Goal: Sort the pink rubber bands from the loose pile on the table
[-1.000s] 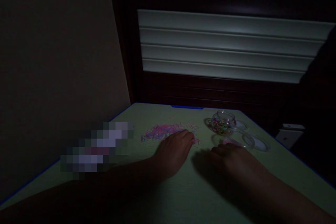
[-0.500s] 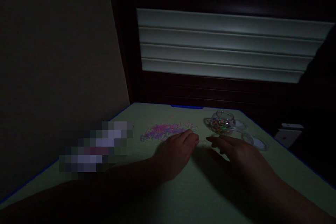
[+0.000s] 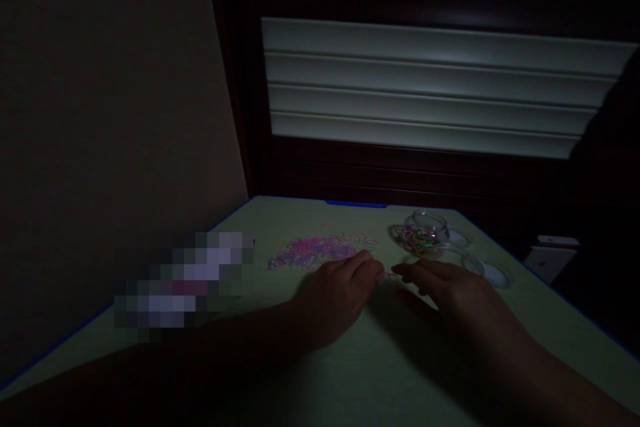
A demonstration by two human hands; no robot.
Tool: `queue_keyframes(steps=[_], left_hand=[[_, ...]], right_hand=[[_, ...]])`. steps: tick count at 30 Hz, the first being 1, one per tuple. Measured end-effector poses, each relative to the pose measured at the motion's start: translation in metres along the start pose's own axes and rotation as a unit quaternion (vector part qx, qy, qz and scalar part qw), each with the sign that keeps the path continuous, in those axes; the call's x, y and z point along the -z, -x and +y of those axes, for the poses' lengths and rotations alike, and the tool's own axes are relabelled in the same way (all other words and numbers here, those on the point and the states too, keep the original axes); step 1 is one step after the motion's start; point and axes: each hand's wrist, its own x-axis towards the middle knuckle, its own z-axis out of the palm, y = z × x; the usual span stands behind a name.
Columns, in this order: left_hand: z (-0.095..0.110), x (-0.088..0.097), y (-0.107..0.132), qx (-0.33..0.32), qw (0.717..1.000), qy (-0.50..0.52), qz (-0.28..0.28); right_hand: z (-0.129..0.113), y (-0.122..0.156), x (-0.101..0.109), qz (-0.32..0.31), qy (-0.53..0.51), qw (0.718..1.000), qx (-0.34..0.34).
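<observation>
In the head view my left hand (image 3: 345, 290) is closed, pinching a thin pink rubber band (image 3: 389, 274) that sticks out past its fingertips. The far end of this band reaches the fingertips of my right hand (image 3: 445, 287), which are drawn together around it; the exact grip is in shadow. Just beyond my left hand lies a loose pile of pink and purple rubber bands (image 3: 310, 251), partly covered by the hand. Behind my right hand stands a round clear jar (image 3: 425, 233) holding multicoloured small bands.
Clear round lids or rings (image 3: 493, 271) lie right of the jar. A blurred-out pale object (image 3: 200, 273) sits at the left of the pale green table (image 3: 400, 373), which has a blue edge. A white box (image 3: 550, 260) stands beyond the right edge. A slatted panel (image 3: 425, 87) rises behind.
My left hand has shifted slightly right, towards my right hand. The gap between the fingertips is smaller, and the band between them shows pinker. The pile and jar stay put.
</observation>
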Motion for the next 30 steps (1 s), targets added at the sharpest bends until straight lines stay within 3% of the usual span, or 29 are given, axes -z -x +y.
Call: queue_keyframes(steps=[30], left_hand=[[0.0015, 0.0015, 0.0001, -0.002, 0.998, 0.02, -0.052]], right_hand=[[0.0003, 0.0011, -0.0002, 0.009, -0.018, 1.0, -0.007]])
